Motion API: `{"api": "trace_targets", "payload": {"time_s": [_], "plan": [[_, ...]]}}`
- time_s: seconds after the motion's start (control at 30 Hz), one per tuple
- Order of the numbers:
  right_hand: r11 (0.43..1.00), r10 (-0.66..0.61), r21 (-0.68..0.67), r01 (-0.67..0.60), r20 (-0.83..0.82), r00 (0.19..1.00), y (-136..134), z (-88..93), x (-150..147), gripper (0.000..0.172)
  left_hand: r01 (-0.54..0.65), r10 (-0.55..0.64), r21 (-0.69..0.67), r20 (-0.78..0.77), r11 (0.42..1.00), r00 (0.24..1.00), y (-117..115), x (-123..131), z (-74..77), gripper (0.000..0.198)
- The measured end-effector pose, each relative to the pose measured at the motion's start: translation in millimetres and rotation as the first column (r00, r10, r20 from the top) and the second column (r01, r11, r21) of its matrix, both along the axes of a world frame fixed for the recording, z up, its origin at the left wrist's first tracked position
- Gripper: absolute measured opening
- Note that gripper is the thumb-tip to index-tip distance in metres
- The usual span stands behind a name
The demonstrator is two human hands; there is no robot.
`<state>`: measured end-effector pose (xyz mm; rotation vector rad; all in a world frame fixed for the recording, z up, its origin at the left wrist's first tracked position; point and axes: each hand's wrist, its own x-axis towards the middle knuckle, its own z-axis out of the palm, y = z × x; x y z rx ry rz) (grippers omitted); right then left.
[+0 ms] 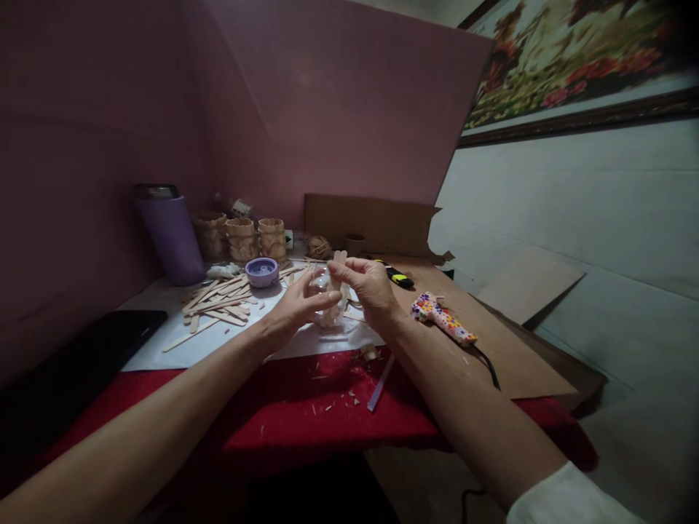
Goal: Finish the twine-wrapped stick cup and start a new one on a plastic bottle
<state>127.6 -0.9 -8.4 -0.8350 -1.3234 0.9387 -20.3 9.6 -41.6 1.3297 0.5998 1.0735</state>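
A small clear container (321,280) stands upright between my hands, over the white paper (295,343). My left hand (295,306) is curled round its left side, fingers against it. Wooden craft sticks (337,273) rise along its right side, their rounded tips showing above my fingers. My right hand (368,287) pinches these sticks between thumb and fingers. More loose craft sticks (218,302) lie in a pile left of my hands. Behind the pile sits a purple lid (262,271).
A purple tumbler (172,236) and stick-covered cups (271,239) stand at the back left, with twine (318,247) beside them. A patterned glue gun (443,319) and a yellow-black cutter (400,276) lie right. A glue stick (381,383) and scraps lie on the red cloth (295,422).
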Motion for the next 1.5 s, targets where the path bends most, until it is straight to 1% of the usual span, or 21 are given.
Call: {"api": "trace_targets", "payload": {"time_s": [0.07,0.13,0.2,0.37,0.53,0.6,0.63,0.67,0.7,0.73,0.77,0.8,0.83,0.9,0.97,1.07,1.17,1.27,1.5], "plan": [[1.0,-0.017,-0.013,0.017,0.0,1.0,0.8,-0.2,0.3,0.049,0.053,-0.053,-0.043,-0.013,0.998,0.998,-2.1,0.3,1.2,0.087],[0.999,-0.022,-0.042,0.022,-0.006,1.0,2.0,-0.9,0.6,0.049,0.092,-0.094,-0.072,-0.02,0.993,0.995,-4.8,1.1,2.7,0.091],[0.998,-0.028,-0.061,0.028,-0.009,1.0,3.2,-1.9,1.0,0.048,0.113,-0.114,-0.08,-0.011,0.99,0.993,-7.6,2.1,4.2,0.087],[0.997,-0.063,-0.055,0.062,-0.015,0.998,4.8,-3.8,0.6,0.046,0.159,-0.159,-0.124,0.008,0.979,0.987,-12.9,3.2,8.1,0.077],[0.995,-0.085,-0.047,0.085,0.009,0.996,7.8,-5.4,1.3,0.05,0.212,-0.199,-0.167,0.089,0.963,0.976,-10.3,3.2,6.6,0.055],[0.993,-0.117,0.023,0.116,0.067,0.991,9.8,-6.3,3.1,0.05,0.221,-0.205,-0.16,0.111,0.962,0.972,-7.8,2.5,6.3,0.045],[0.982,-0.172,0.092,0.163,0.106,0.979,10.4,-6.7,4.1,0.049,0.213,-0.196,-0.153,0.12,0.965,0.973,-6.7,1.8,7.0,0.04],[0.957,-0.255,0.18,0.228,0.142,0.957,10.2,-7.2,4.8,0.047,0.193,-0.174,-0.144,0.131,0.971,0.976,-5.9,0.8,8.3,0.036],[0.913,-0.35,0.282,0.295,0.166,0.922,9.1,-7.6,5.1,0.043,0.161,-0.141,-0.136,0.146,0.977,0.979,-5.3,-0.5,10.1,0.033],[0.857,-0.436,0.383,0.345,0.184,0.881,6.8,-8.0,4.8,0.037,0.126,-0.104,-0.132,0.162,0.983,0.981,-5.0,-2.1,12.2,0.03],[0.803,-0.499,0.472,0.363,0.202,0.843,3.6,-8.5,4.1,0.031,0.093,-0.069,-0.132,0.18,0.987,0.981,-4.7,-3.7,14.3,0.027],[0.763,-0.533,0.544,0.348,0.226,0.815,-0.5,-9.0,2.8,0.024,0.07,-0.043,-0.134,0.201,0.988,0.979,-4.5,-5.3,16.2,0.026],[0.738,-0.546,0.599,0.31,0.262,0.796,-5.0,-9.6,1.2,0.02,0.056,-0.024,-0.135,0.223,0.989,0.974,-4.1,-6.9,17.5,0.025],[0.712,-0.56,0.663,0.232,0.337,0.757,-13.8,-10.9,-2.3,0.018,0.051,-0.016,-0.126,0.263,0.991,0.965,-2.7,-9.2,18.4,0.025],[0.701,-0.58,0.686,0.196,0.388,0.716,-19.8,-12.1,-5.1,0.02,0.048,-0.015,-0.109,0.287,0.993,0.958,-1.2,-10.1,17.6,0.027],[0.688,-0.603,0.704,0.177,0.42,0.678,-22.7,-13.7,-7.0,0.023,0.001,0.034,-0.114,0.307,0.994,0.951,-0.1,-9.7,16.0,0.031],[0.668,-0.619,0.727,0.161,0.421,0.663,-22.0,-15.1,-7.1,0.024,-0.034,0.075,-0.128,0.338,0.991,0.938,-0.7,-8.6,16.1,0.034],[0.657,-0.63,0.738,0.157,0.422,0.652,-21.5,-16.3,-7.2,0.024,-0.037,0.077,-0.121,0.347,0.992,0.935,-1.3,-8.1,17.0,0.037],[0.662,-0.623,0.735,0.145,0.433,0.651,-21.8,-17.8,-7.8,0.023,-0.063,0.094,-0.104,0.331,0.993,0.939,-3.7,-6.5,18.0,0.041]]}}
